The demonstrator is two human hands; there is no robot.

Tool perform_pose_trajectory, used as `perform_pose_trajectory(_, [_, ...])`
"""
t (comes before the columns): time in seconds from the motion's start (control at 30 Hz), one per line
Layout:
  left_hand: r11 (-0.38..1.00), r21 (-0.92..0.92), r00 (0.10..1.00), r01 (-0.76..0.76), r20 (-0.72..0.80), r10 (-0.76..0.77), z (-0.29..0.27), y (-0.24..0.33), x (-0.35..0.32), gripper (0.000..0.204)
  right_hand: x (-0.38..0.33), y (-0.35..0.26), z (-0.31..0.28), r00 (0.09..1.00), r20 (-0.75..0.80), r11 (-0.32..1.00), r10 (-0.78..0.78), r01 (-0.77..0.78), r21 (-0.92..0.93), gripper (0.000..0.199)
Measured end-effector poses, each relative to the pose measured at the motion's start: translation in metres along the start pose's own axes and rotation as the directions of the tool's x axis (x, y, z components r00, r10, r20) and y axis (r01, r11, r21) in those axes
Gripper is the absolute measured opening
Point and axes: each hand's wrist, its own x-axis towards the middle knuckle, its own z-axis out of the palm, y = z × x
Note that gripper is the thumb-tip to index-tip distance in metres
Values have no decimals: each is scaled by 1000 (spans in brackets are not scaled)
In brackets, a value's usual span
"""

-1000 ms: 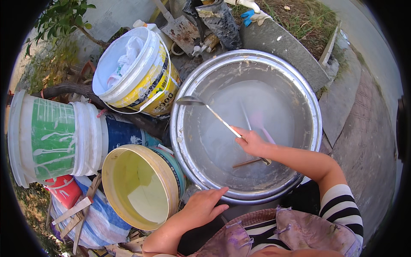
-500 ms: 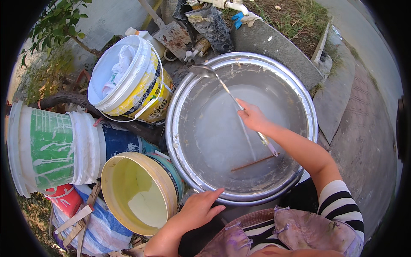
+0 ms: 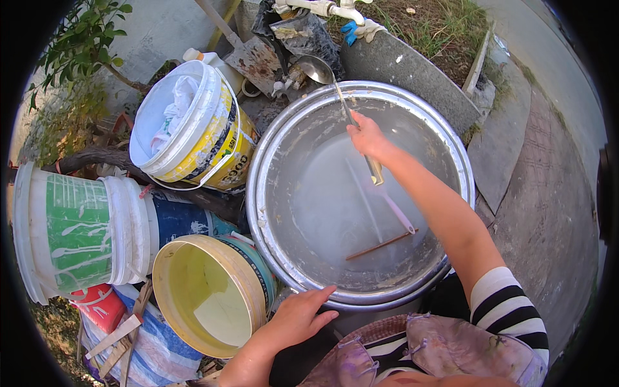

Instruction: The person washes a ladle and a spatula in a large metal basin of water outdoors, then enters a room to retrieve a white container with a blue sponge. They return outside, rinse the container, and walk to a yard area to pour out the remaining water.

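Faces a crowd of containers on the left: far off, a white-and-yellow bucket (image 3: pixel 209 149) with a crumpled white bag (image 3: pixel 179 106) inside; at far left of the scene, a green-and-white bucket (image 3: pixel 77 222); on the near side, a cream-collared bucket (image 3: pixel 256 293) of yellowish liquid, just beside the basin (image 3: pixel 259 193). Has at near left a red container (image 3: pixel 106 311), wood strips (image 3: pixel 116 337) and a blue-and-white sheet (image 3: pixel 155 348). Meets on the far side a dirty shovel (image 3: pixel 255 64), a grey slab (image 3: pixel 412 80) and gloves (image 3: pixel 367 30) near a white pipe (image 3: pixel 322 8). Has in the basin, toward the near right, a brown stick (image 3: pixel 380 245) and a pink handle (image 3: pixel 401 214), the latter close beside the right forearm in the view. Looks down on a wide, round, silvery basin with smeared walls and cloudy grey water. Holds above it a long-handled ladle (image 3: pixel 340 95), grey metal, with a rounded bowl and a yellowish handle end. Cannot tell the bowl's contents. Grips the handle midway in the closed fingers of the right hand (image 3: pixel 369 137), bowl to the far left past the far rim, handle end to the near side over the water. Rests the left hand (image 3: pixel 298 319) at the near rim, fingers loosely extended, thumb apart, grasping nothing.
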Motion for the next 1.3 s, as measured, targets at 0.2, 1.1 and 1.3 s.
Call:
perform_pose_trajectory(0.2, [1000,-11,1000,1,17,-1,1,1,5,47,2,-1,-1,989,145,999,39,-35,-28,47])
perform_pose_trajectory(1.1, [999,-46,1000,-6,10,6,-2,3,1,47,-8,55,-7,928,-291,915,233,-107,390,48])
perform_pose_trajectory(1.3, [998,-41,999,-44,27,46,0,4,9,47,-41,79,31,973,-216,997,-79,80,-6,47])
